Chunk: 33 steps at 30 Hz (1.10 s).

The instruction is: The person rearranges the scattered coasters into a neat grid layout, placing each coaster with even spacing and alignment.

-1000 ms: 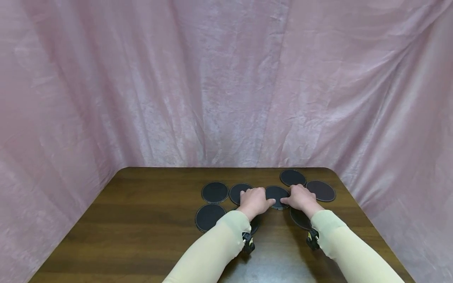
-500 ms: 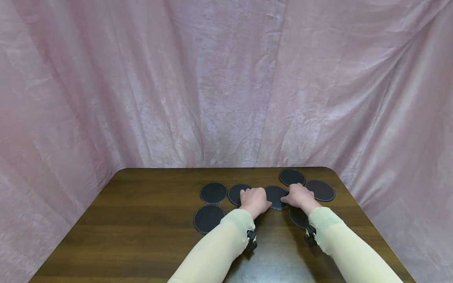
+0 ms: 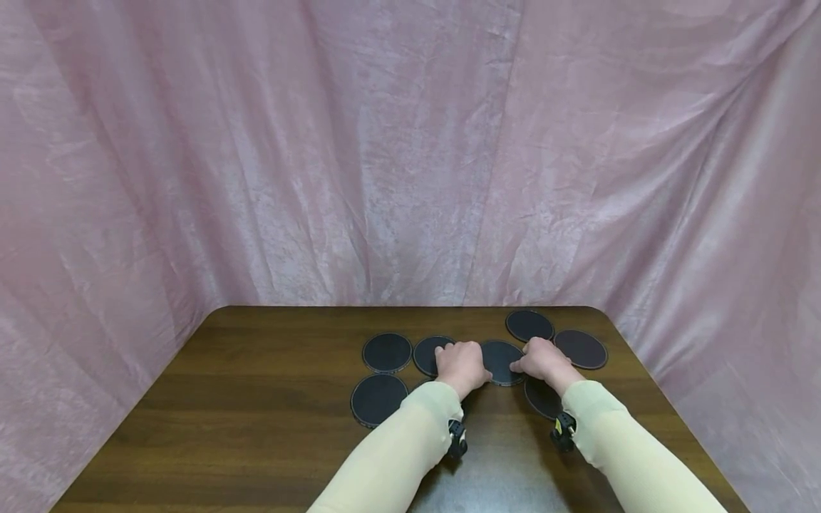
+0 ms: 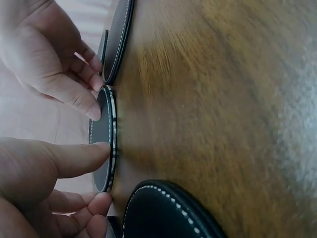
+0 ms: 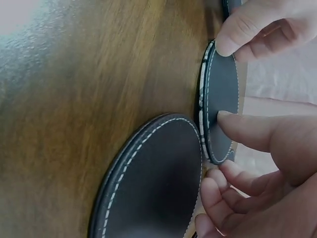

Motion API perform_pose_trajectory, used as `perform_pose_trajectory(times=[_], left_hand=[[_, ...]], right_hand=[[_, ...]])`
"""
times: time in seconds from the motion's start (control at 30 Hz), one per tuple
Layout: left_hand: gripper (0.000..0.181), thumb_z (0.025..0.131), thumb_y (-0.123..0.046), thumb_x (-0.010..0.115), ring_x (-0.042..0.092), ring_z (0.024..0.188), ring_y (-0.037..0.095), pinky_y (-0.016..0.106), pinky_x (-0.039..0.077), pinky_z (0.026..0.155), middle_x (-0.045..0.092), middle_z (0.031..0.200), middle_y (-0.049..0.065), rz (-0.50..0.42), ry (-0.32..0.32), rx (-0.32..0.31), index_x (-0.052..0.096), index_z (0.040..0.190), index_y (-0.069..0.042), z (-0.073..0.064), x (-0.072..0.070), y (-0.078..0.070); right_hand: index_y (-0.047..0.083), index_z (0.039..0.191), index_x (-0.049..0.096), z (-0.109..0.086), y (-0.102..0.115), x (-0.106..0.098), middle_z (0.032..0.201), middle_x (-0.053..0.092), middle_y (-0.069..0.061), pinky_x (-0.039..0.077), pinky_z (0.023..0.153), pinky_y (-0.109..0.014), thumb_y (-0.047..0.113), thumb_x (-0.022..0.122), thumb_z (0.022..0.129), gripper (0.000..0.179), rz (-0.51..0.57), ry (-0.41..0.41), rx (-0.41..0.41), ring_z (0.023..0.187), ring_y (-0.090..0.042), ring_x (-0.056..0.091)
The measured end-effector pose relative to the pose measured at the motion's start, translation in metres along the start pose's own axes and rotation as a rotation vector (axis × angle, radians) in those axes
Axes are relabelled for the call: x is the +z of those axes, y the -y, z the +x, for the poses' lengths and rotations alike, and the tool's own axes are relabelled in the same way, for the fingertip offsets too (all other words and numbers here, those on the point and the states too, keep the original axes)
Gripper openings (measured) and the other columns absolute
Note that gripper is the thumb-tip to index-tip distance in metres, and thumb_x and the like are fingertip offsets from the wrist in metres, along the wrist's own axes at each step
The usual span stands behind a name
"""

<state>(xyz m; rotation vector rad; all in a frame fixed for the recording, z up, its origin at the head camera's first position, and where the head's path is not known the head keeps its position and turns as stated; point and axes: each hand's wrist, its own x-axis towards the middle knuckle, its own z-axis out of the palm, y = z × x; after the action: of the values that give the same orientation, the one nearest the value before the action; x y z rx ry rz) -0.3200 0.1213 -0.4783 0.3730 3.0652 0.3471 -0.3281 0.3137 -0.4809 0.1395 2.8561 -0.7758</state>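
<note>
Pink curtain [image 3: 385, 157] in folds behind a brown wooden table [image 3: 224, 413]. Leftmost, a dark round rear coaster [image 3: 388, 353], with a front coaster [image 3: 379, 400] just beside. Next, a half-covered coaster [image 3: 426, 355], behind the left hand [image 3: 460, 367]; nearer, a stitched coaster [image 4: 153, 215], mostly hidden from the head view by the left sleeve [image 3: 398, 449]. Then, between both hands, the middle coaster [image 3: 502, 363] with a pale patterned edge: pinched at its left by the left hand, thumb on top, fingers curled at the rim; likewise at its right by the right hand [image 3: 545, 362]. Nearer, a partly hidden coaster [image 3: 541, 397], blocked by right hand and right sleeve [image 3: 628, 442]. Beyond, a far coaster [image 3: 529, 325]; rightmost, a last coaster [image 3: 582, 348].
</note>
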Motion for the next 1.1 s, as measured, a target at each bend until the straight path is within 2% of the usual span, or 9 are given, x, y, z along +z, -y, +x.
perform_pose_trajectory(times=[0.1, 0.2, 0.33, 0.5, 0.6, 0.67, 0.8, 0.93, 1.1], left_hand=[[0.029, 0.09, -0.046, 0.093, 0.068, 0.099, 0.029, 0.049, 0.045, 0.092, 0.077, 0.095, 0.0, -0.04, -0.002, -0.004, 0.083, 0.093, -0.019, -0.001, -0.002, 0.001], [0.029, 0.089, -0.044, 0.094, 0.068, 0.099, 0.029, 0.048, 0.045, 0.092, 0.077, 0.095, 0.0, -0.08, -0.018, -0.004, 0.081, 0.093, -0.018, -0.005, -0.009, 0.001], [0.031, 0.089, -0.043, 0.093, 0.07, 0.095, 0.027, 0.049, 0.046, 0.094, 0.076, 0.092, -0.002, -0.144, -0.043, -0.009, 0.078, 0.095, -0.016, -0.008, -0.015, 0.001], [0.025, 0.092, -0.037, 0.092, 0.071, 0.088, 0.025, 0.049, 0.046, 0.093, 0.073, 0.086, -0.004, -0.195, -0.097, -0.011, 0.078, 0.093, -0.017, -0.006, -0.02, 0.004], [0.023, 0.093, -0.034, 0.092, 0.072, 0.093, 0.026, 0.05, 0.046, 0.095, 0.077, 0.093, -0.003, -0.198, -0.11, -0.019, 0.081, 0.102, -0.016, -0.004, -0.022, 0.006], [0.025, 0.093, -0.033, 0.092, 0.073, 0.096, 0.027, 0.052, 0.046, 0.097, 0.078, 0.098, -0.003, -0.198, -0.1, -0.025, 0.083, 0.108, -0.016, -0.002, -0.021, 0.01], [0.03, 0.093, -0.031, 0.092, 0.073, 0.101, 0.028, 0.053, 0.046, 0.099, 0.08, 0.105, -0.001, -0.202, -0.077, -0.03, 0.083, 0.116, -0.014, 0.0, -0.018, 0.016], [0.029, 0.092, -0.029, 0.093, 0.072, 0.101, 0.028, 0.05, 0.045, 0.096, 0.08, 0.106, 0.0, -0.189, -0.073, -0.032, 0.082, 0.115, -0.014, -0.001, -0.018, 0.019], [0.02, 0.092, -0.029, 0.092, 0.069, 0.095, 0.028, 0.048, 0.044, 0.09, 0.076, 0.093, 0.0, -0.146, -0.07, -0.013, 0.079, 0.098, -0.015, 0.001, -0.017, 0.021]], right_hand=[[0.017, 0.061, 0.038, -0.026, 0.018, -0.009, 0.059, 0.029, 0.004, 0.033, 0.063, -0.038, 0.02, 0.083, 0.097, 0.058, 0.104, 0.001, -0.009, 0.053, -0.016, 0.03], [0.016, 0.064, 0.039, -0.028, 0.017, -0.01, 0.062, 0.031, 0.003, 0.036, 0.07, -0.045, 0.02, 0.082, 0.099, 0.055, 0.111, -0.034, -0.01, 0.056, -0.019, 0.034], [0.009, 0.087, 0.055, 0.011, -0.019, 0.005, 0.085, 0.052, -0.006, 0.039, 0.083, -0.058, 0.031, 0.082, 0.1, 0.037, 0.046, -0.105, 0.014, 0.079, -0.031, 0.053], [0.007, 0.105, 0.065, 0.068, -0.068, 0.028, 0.109, 0.064, -0.011, 0.047, 0.081, -0.049, 0.042, 0.087, 0.095, 0.042, 0.076, -0.148, -0.002, 0.094, -0.033, 0.06], [0.005, 0.111, 0.071, 0.082, -0.078, 0.034, 0.115, 0.069, -0.015, 0.052, 0.082, -0.049, 0.044, 0.089, 0.092, 0.047, 0.093, -0.154, -0.036, 0.098, -0.034, 0.065], [0.003, 0.121, 0.072, 0.081, -0.073, 0.036, 0.125, 0.07, -0.018, 0.054, 0.089, -0.053, 0.043, 0.087, 0.094, 0.051, 0.092, -0.156, -0.031, 0.109, -0.038, 0.067], [-0.004, 0.132, 0.068, 0.038, -0.03, 0.023, 0.139, 0.067, -0.026, 0.051, 0.103, -0.06, 0.035, 0.082, 0.099, 0.053, 0.076, -0.137, -0.004, 0.127, -0.046, 0.063], [0.002, 0.119, 0.073, 0.053, -0.037, 0.033, 0.127, 0.07, -0.02, 0.053, 0.092, -0.057, 0.037, 0.084, 0.097, 0.044, 0.067, -0.117, 0.008, 0.111, -0.04, 0.066], [0.015, 0.079, 0.065, 0.079, -0.056, 0.044, 0.082, 0.059, -0.004, 0.044, 0.067, -0.048, 0.042, 0.087, 0.093, 0.037, 0.059, -0.102, 0.005, 0.075, -0.029, 0.056]])
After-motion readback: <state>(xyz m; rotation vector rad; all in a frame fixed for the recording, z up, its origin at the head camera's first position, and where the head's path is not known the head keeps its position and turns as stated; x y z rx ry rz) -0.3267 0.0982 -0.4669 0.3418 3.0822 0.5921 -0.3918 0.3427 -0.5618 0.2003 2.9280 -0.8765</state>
